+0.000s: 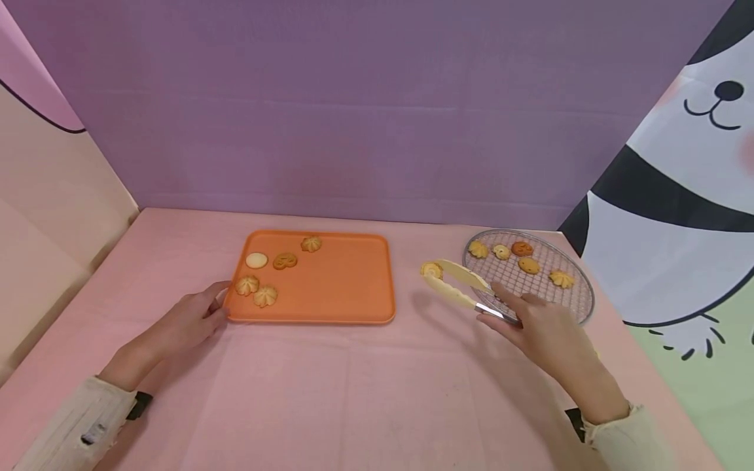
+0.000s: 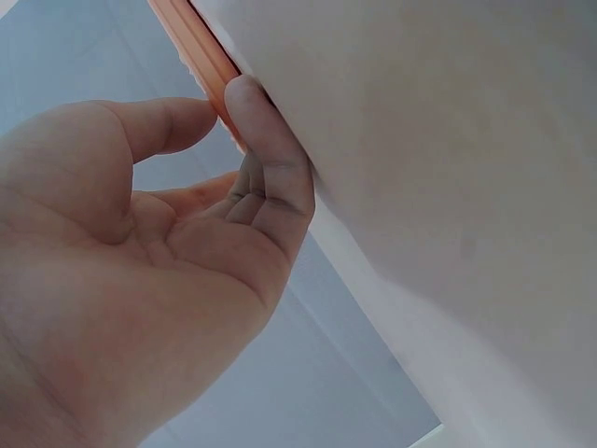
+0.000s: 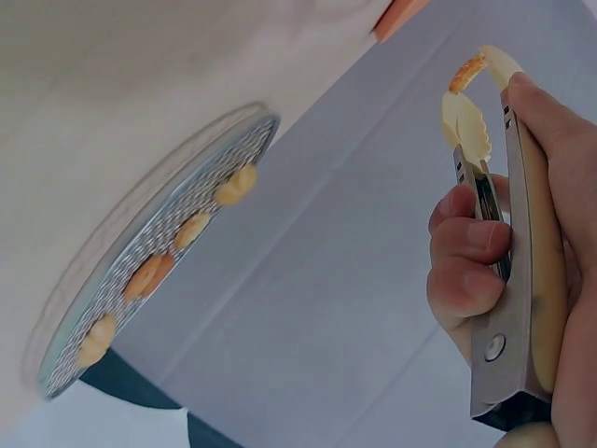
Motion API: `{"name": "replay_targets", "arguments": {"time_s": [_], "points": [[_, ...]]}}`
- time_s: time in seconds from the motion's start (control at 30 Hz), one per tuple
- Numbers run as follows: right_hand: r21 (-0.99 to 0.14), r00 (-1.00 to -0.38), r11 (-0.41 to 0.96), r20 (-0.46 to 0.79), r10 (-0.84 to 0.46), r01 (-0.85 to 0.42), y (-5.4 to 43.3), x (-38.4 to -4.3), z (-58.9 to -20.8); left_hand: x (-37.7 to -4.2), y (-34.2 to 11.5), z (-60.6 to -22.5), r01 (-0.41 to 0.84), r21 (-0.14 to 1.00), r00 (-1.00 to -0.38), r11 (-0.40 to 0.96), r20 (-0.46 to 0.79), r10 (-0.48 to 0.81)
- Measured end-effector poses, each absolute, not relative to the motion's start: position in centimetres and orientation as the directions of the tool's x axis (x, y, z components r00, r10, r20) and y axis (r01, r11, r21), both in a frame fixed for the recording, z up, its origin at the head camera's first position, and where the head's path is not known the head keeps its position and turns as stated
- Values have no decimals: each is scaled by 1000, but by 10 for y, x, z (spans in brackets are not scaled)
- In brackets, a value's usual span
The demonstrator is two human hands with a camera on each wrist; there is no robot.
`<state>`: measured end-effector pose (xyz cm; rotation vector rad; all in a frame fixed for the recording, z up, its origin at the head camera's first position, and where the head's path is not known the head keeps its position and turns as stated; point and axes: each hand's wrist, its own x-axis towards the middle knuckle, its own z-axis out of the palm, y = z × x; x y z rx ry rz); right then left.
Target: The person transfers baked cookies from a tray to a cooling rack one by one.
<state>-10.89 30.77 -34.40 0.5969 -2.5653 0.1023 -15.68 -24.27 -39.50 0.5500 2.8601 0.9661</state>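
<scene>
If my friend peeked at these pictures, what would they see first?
Probably the bright orange tray on the pink tabletop, with five cookies on it and the left hand pinching its edge. Next, the tongs in the right hand, holding a cookie up between the tray and the round wire rack. The big cartoon panda at the far right stands out too.

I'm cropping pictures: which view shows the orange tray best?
The head view: it shows the orange tray nearly whole, bearing five cookies. The left wrist view catches only its edge, pinched by the left hand; the right wrist view, just a small piece.
</scene>
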Motion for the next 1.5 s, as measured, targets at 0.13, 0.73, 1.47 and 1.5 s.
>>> {"name": "replay_targets", "arguments": {"time_s": [0.13,0.73,1.47,1.5], "points": [[48,-779,905,492,-389,-422,318,-108,-344,-157,-243,-395,305,600,-934,740,38,355],[4,-860,963,450,-243,-270,360,-103,-348,-158,-243,-396,294,603,-936,742,25,351],[-73,-934,992,351,-71,-103,424,-116,-355,-159,-242,-396,286,604,-937,744,16,348],[-73,-939,993,340,-58,-88,427,-118,-355,-159,-242,-396,286,604,-937,744,15,348]]}}
